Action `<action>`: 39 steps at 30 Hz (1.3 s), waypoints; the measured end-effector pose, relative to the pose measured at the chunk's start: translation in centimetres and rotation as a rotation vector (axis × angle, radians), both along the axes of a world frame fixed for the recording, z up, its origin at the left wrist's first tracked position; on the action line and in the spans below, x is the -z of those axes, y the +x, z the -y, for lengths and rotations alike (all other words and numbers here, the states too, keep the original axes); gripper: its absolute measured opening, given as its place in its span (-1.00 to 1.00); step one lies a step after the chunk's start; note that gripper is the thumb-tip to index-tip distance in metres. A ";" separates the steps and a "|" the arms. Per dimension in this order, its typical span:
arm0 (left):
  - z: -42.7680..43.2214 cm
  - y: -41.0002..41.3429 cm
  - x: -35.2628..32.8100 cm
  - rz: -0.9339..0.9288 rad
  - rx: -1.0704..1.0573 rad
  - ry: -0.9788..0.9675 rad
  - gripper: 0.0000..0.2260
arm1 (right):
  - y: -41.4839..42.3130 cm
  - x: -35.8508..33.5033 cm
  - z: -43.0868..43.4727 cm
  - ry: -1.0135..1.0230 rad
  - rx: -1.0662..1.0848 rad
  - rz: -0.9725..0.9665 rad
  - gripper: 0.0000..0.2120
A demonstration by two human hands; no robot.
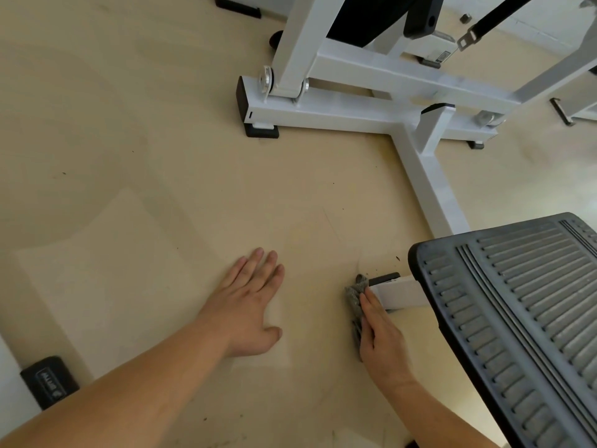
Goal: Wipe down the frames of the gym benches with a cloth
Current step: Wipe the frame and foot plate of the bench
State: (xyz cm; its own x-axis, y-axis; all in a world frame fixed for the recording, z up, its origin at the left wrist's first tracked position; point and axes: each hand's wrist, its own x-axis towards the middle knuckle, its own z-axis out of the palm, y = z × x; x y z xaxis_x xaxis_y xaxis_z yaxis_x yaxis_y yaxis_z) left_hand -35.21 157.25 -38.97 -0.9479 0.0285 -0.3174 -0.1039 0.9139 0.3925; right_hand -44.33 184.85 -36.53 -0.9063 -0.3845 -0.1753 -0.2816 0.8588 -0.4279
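Observation:
The white bench frame [426,176] spreads across the beige floor, with a long bar running toward me under a ribbed black footplate [517,318]. A short white cross foot [400,291] with a black end cap sticks out from beneath that plate. My right hand [381,337] holds a grey cloth [354,295] against the end of this foot, fingers pointing along it. My left hand [252,305] lies flat on the floor, fingers straight and spread, well left of the cloth.
A black rubber foot [261,130] caps the frame's left end. Black padding and a strap with a metal buckle [466,40] hang above the frame at top right. A black end cap of another frame [48,381] sits at the lower left edge.

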 end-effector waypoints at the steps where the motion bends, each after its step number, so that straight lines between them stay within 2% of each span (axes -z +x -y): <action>1: 0.0 0.0 0.0 0.004 0.002 0.003 -0.06 | 0.0 -0.2 -0.1 0.017 0.030 -0.006 -0.51; 5: 0.1 -0.1 0.1 0.007 0.000 0.016 -0.05 | 0.4 -1.1 1.2 -0.014 0.318 -0.013 -0.51; 7: 0.1 -0.1 0.1 0.008 0.001 0.018 -0.05 | 0.1 -1.5 2.2 -0.087 0.355 -0.054 -0.50; 10: 0.0 0.0 0.1 0.013 0.000 0.017 -0.05 | -1.0 -1.8 2.8 -0.164 0.302 -0.085 -0.49; 17: 0.0 0.0 0.1 0.009 -0.004 0.015 -0.04 | -0.1 -0.3 0.4 -0.068 -0.039 0.057 -0.54; 23: 0.1 -0.1 0.1 0.021 0.003 0.023 -0.01 | -1.4 0.0 -0.1 0.052 -0.181 0.058 -0.33; 26: 0.2 -0.1 0.0 0.012 0.002 0.023 -0.02 | -0.7 0.7 -1.1 0.046 -0.135 0.024 -0.26; 29: 0.2 0.1 0.0 0.001 0.010 0.016 -0.04 | 0.9 1.0 -1.7 0.050 -0.039 0.028 -0.30; 36: 0.0 0.3 0.6 -0.013 0.016 -0.007 -0.04 | -1.0 2.3 0.1 0.120 -0.081 -0.012 -0.33; 39: 0.0 0.3 0.7 -0.022 0.012 -0.001 -0.04 | -0.5 1.9 -0.5 0.089 -0.013 -0.004 -0.33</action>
